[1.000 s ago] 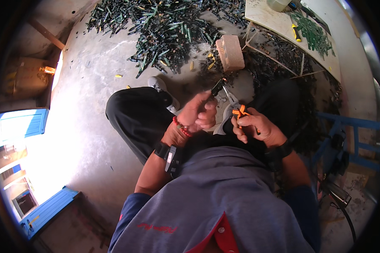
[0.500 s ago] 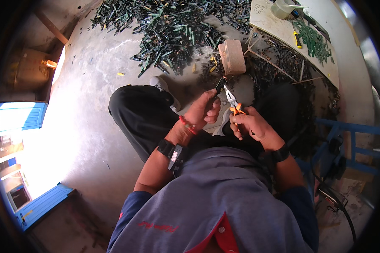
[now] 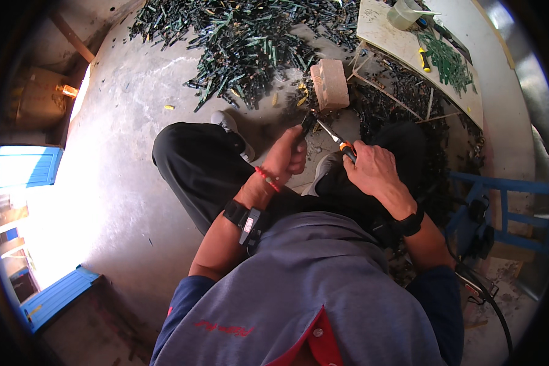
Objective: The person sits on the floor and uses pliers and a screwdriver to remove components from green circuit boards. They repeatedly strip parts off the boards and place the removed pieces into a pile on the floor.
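Observation:
My left hand (image 3: 285, 155), fingers closed, grips a short dark strip-like piece (image 3: 307, 122) that points up and away from me. In my right hand (image 3: 377, 174) is a pair of pliers (image 3: 329, 131) with orange and black handles; the back of this hand faces up. The plier jaws reach to the far end of the dark piece, and I cannot tell whether they clamp it. Just beyond both tips a pinkish brick (image 3: 330, 84) rests on the floor. Small yellow bits (image 3: 302, 94) lie beside the brick.
A big heap of dark green and black strips (image 3: 250, 55) covers the floor ahead. At the right, a pale board (image 3: 384, 30) carries a plastic jug (image 3: 402, 15), a yellow-and-black screwdriver (image 3: 424, 60) and green strips (image 3: 448, 64). A blue metal frame (image 3: 506, 189) stands at my right.
My right hand has rolled over from thumb up to knuckles up, turning the pliers with it. The left hand and its dark piece have shifted slightly left.

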### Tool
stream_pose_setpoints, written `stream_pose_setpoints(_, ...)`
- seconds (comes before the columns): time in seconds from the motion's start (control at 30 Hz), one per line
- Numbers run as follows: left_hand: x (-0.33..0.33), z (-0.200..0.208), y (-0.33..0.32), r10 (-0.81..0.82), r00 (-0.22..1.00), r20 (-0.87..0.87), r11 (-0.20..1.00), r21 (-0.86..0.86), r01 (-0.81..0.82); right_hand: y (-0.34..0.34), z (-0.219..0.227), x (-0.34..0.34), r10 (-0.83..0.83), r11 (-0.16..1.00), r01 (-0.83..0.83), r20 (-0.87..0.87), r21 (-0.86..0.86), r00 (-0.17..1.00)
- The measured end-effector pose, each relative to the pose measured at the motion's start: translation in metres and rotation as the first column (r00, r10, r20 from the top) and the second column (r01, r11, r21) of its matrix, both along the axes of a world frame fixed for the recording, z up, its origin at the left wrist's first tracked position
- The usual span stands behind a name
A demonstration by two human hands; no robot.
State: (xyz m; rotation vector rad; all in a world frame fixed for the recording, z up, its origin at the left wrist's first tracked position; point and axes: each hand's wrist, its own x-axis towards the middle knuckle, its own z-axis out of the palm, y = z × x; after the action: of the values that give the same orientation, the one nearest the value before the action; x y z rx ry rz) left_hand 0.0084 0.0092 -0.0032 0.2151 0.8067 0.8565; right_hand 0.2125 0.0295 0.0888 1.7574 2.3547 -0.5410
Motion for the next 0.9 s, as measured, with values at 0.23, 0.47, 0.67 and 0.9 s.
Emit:
stream_pose_setpoints(0.23,0.0,0.004,-0.002,-0.044,0.991,0.13,0.999,-0.024,0.047,0.005,0.008,0.007,0.0,0.996,-0.004,-0.044,-0.089,0.999)
stream_pose_setpoints(0.47,0.0,0.004,-0.003,-0.1,0.977,0.19,0.995,0.047,0.092,0.009,0.008,0.011,-0.03,0.988,0.022,-0.056,-0.15,0.998)
stream_pose_setpoints(0.67,0.001,0.005,-0.003,-0.101,0.978,0.18,0.993,0.08,0.088,0.012,0.009,0.014,-0.029,0.985,0.019,-0.06,-0.171,0.998)
stream_pose_setpoints(0.9,0.005,0.001,-0.003,-0.096,0.995,0.033,0.994,0.057,0.094,0.009,0.02,0.015,0.061,0.984,-0.059,0.007,-0.166,0.998)
